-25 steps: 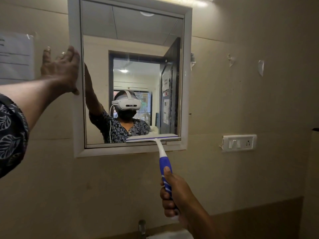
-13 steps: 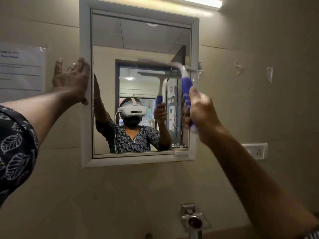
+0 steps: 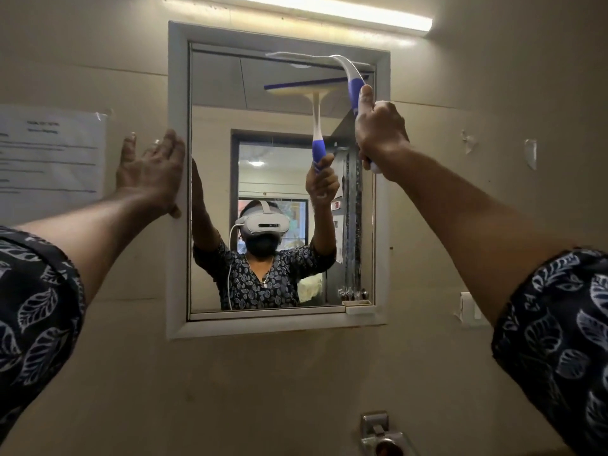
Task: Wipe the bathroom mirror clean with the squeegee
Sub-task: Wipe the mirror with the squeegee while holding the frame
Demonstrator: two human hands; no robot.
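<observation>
Two bare hands are up at the wall, one on each side of a single framed mirror [image 3: 179, 258]. Furthest left, beyond the left hand [image 3: 149, 172], hangs one taped paper notice [image 3: 49, 153]; its left edge is cut off and its print is too blurred to read. The left hand is spread wide, fingers loose, its palm and thumb pressed on the mirror's left frame edge and holding nothing. Its forearm runs down to one leaf-patterned sleeve [image 3: 33, 311], cut off at the picture's edge.

One squeegee [image 3: 353, 83] is gripped in the right hand [image 3: 378, 133], fingers wrapped tight round the blue part of the handle, thumb lying up along it. Above that hand the white neck curves left to the blade, which lies at the very top of the glass; whether its rubber edge touches is hard to make out. The handle's lower end is mostly hidden inside the fist.

Over the right hand runs one lit tube light [image 3: 329, 11]. Right of it, two scraps of old tape [image 3: 530, 153] cling to the wall. Below it, one wall switch plate [image 3: 468, 311] is partly hidden by the forearm, and one metal tap [image 3: 381, 436] is cut off at the bottom.
</observation>
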